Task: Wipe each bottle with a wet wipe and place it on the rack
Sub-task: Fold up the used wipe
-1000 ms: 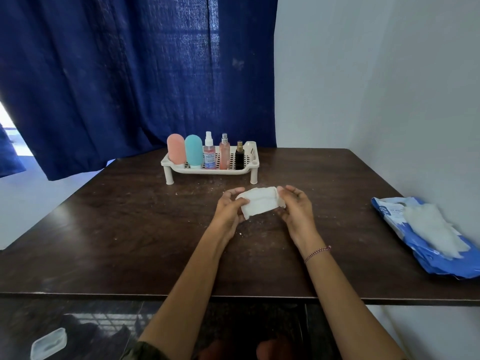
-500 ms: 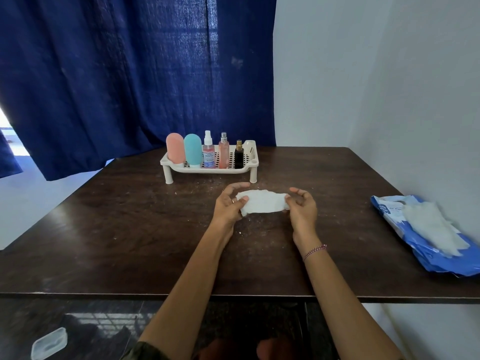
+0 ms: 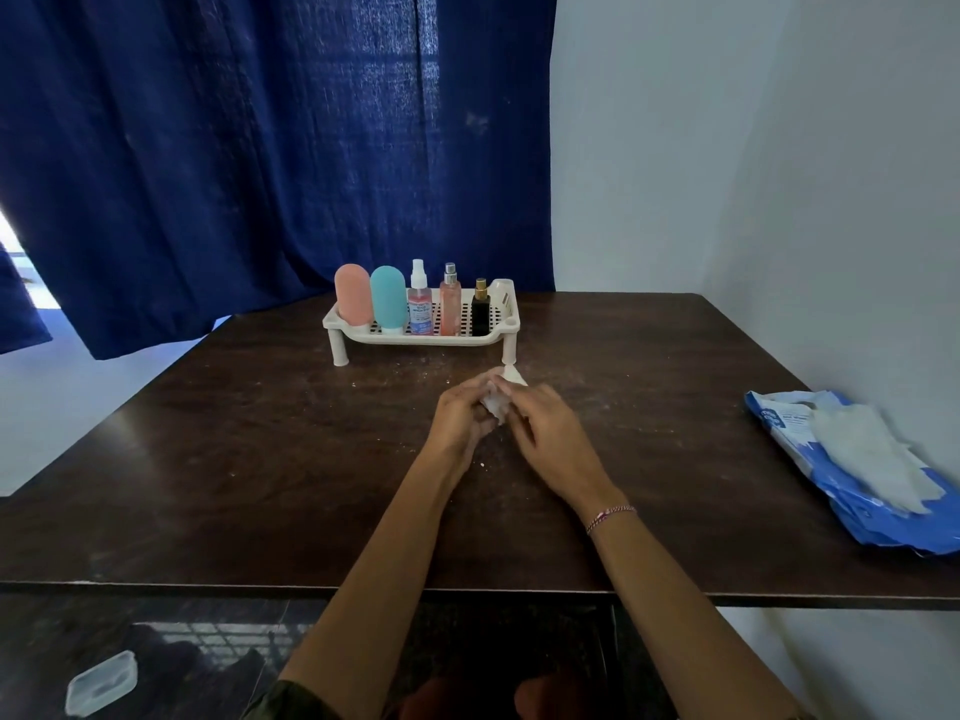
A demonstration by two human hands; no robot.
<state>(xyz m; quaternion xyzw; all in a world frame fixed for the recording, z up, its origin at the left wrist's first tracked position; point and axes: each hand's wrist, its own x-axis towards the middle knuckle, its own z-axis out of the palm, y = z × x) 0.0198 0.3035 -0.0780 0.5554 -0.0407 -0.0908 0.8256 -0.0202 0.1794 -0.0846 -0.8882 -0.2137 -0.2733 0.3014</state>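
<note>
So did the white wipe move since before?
Yes. The wipe was stretched flat between both hands; now it is bunched up between them, its tip poking up closer to the rack leg.

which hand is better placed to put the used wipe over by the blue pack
Right, probably. The blue wipe pack lies at the table's right edge, on the right hand side. Both hands pinch the crumpled wipe; the left hand would have to cross over.

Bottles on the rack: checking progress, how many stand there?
5, left to right on the rack: pink bottle, teal bottle, clear spray bottle, pink spray bottle, black bottle.
</note>
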